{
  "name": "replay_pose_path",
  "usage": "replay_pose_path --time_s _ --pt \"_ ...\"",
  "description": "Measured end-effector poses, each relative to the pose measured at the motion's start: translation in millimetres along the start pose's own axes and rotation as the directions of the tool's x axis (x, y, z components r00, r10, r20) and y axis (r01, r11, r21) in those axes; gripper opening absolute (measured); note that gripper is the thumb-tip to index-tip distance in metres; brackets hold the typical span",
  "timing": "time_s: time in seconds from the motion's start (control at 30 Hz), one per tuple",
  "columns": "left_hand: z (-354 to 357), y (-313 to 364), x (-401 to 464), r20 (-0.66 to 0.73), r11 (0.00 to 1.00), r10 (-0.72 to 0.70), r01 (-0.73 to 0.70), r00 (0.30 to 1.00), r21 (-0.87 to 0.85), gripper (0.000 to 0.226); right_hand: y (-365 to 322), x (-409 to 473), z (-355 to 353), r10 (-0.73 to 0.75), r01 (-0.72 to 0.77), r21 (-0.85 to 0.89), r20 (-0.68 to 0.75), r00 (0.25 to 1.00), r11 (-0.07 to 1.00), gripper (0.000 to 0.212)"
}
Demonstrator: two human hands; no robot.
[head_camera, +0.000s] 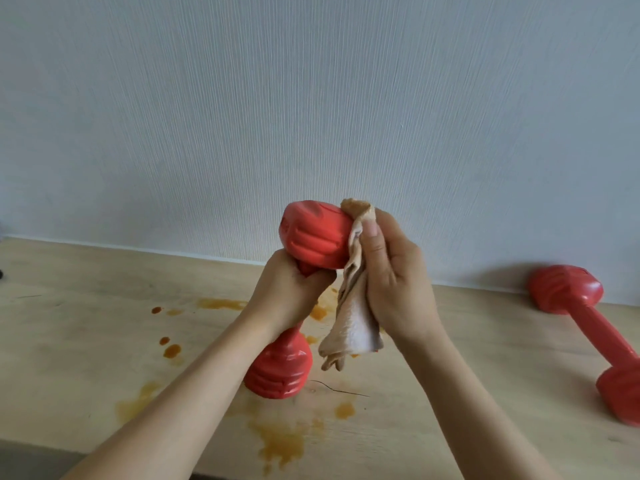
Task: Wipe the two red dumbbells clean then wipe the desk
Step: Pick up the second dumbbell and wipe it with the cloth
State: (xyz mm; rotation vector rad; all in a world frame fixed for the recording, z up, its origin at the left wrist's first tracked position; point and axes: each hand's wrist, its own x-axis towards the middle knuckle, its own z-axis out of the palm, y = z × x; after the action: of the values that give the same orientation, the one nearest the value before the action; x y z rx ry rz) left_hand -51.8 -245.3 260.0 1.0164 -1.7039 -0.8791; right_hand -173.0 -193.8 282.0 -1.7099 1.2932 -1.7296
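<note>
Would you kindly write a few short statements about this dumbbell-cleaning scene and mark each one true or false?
1. The left hand grips the handle of the held dumbbell. True.
2. The right hand is empty. False: it presses a cloth against the dumbbell's upper head.
3. The second dumbbell lies on the desk at the right. True.
4. The desk is spotless. False: orange stains mark it.
5. The cloth is blue. False: it is beige.

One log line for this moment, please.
left hand grips held dumbbell | right hand presses cloth on it | second dumbbell on desk, stains remain
</note>
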Motion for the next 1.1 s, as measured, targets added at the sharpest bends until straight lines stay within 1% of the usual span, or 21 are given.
replay_pose_path --time_s 0.07,0.13,0.17,0.23,0.3,0.33,0.4,0.43,0.5,0.57,0.63,0.67,0.77,0.8,0.83,0.9,0.97,1.0,1.03,1.1 --pt "-2.5 -1.2 2.2 -0.009 0.997 -0.036 0.035 0.999 -0.064 0.025 0.3 -3.7 4.3 -0.025 0.026 -0.037 0.024 0.999 0.999 0.040" --pt "-4.4 -1.6 2.9 -0.006 0.995 -0.047 0.047 0.999 -0.087 0.015 0.6 -3.2 6.1 -0.051 0.052 -0.062 0.021 0.998 0.997 0.038" --pt "-4.9 -2.7 2.7 -0.003 0.995 -0.046 0.046 0.999 -0.089 0.014 1.2 -2.4 5.8 -0.057 0.058 -0.063 0.013 0.998 0.996 0.036" --pt "-5.7 -5.1 2.9 0.003 0.995 -0.034 0.034 0.999 -0.097 0.014 3.0 -1.8 3.6 -0.042 0.042 -0.040 0.009 0.999 0.998 0.032" --pt "-6.6 -6.4 3.4 0.002 0.993 -0.027 0.027 1.000 -0.119 0.014 7.0 -4.9 0.9 0.004 -0.004 -0.023 0.038 0.999 1.000 0.023" --pt "-7.5 -6.6 4.1 -0.010 0.991 -0.027 0.026 1.000 -0.135 0.013 9.2 -7.6 0.3 0.014 -0.011 -0.048 0.070 0.997 0.999 0.019" --pt "-9.9 -7.4 6.1 -0.037 0.986 -0.031 0.025 0.999 -0.165 0.011 11.9 -12.2 0.9 0.001 0.019 -0.166 0.121 0.993 0.986 0.015" --pt "-10.7 -8.2 6.4 -0.042 0.984 -0.038 0.030 0.998 -0.176 0.011 12.2 -13.3 1.7 -0.007 0.031 -0.218 0.110 0.994 0.975 0.015" --pt "-11.5 -7.5 6.9 -0.048 0.980 -0.077 0.066 0.996 -0.189 0.007 8.2 -12.5 1.1 -0.048 0.056 -0.272 0.036 0.998 0.961 0.014" --pt "-13.0 -6.6 6.8 -0.060 0.971 -0.135 0.120 0.989 -0.209 0.009 1.1 -11.5 2.3 -0.153 0.148 -0.334 0.013 0.988 0.931 0.013" --pt "-13.5 -7.1 7.4 -0.054 0.968 -0.155 0.140 0.986 -0.209 0.010 -4.3 -12.6 5.4 -0.229 0.221 -0.377 0.023 0.973 0.900 0.015" --pt "-13.0 -7.7 6.9 -0.040 0.973 -0.140 0.130 0.989 -0.192 0.011 -3.6 -12.0 6.5 -0.220 0.209 -0.366 0.013 0.975 0.907 0.014" --pt "-8.4 -8.5 3.6 0.016 0.988 -0.068 0.070 0.998 -0.138 0.011 6.6 -2.9 2.4 -0.082 0.065 -0.280 -0.050 0.995 0.958 0.011" --pt "-7.1 -8.1 2.5 0.023 0.990 -0.058 0.060 0.998 -0.130 0.012 9.1 -0.3 -0.6 -0.064 0.043 -0.289 -0.064 0.996 0.956 0.011" --pt "-6.1 -6.9 2.3 0.019 0.989 -0.062 0.063 0.998 -0.131 0.014 9.6 0.7 -2.4 -0.080 0.052 -0.315 -0.076 0.994 0.948 0.012" --pt "-6.4 -5.1 4.6 -0.020 0.986 -0.100 0.096 0.995 -0.137 0.016 3.9 -4.1 1.3 -0.173 0.137 -0.370 -0.067 0.983 0.919 0.014" --pt "-7.9 -5.2 7.3 -0.071 0.984 -0.131 0.121 0.989 -0.128 0.030 -8.0 -12.9 12.1 -0.288 0.254 -0.426 -0.015 0.958 0.868 0.015" --pt "-8.2 -3.9 6.8 -0.084 0.986 -0.126 0.115 0.989 -0.117 0.036 -13.1 -16.3 17.1 -0.320 0.285 -0.454 -0.002 0.947 0.844 0.015" --pt "-7.8 -2.2 5.0 -0.090 0.989 -0.114 0.104 0.989 -0.109 0.039 -15.6 -17.1 19.5 -0.326 0.284 -0.468 -0.009 0.945 0.837 0.015" --pt "-5.8 -2.2 3.7 -0.087 0.990 -0.107 0.099 0.990 -0.097 0.031 -13.4 -11.4 16.2 -0.272 0.222 -0.429 -0.059 0.960 0.876 0.015"
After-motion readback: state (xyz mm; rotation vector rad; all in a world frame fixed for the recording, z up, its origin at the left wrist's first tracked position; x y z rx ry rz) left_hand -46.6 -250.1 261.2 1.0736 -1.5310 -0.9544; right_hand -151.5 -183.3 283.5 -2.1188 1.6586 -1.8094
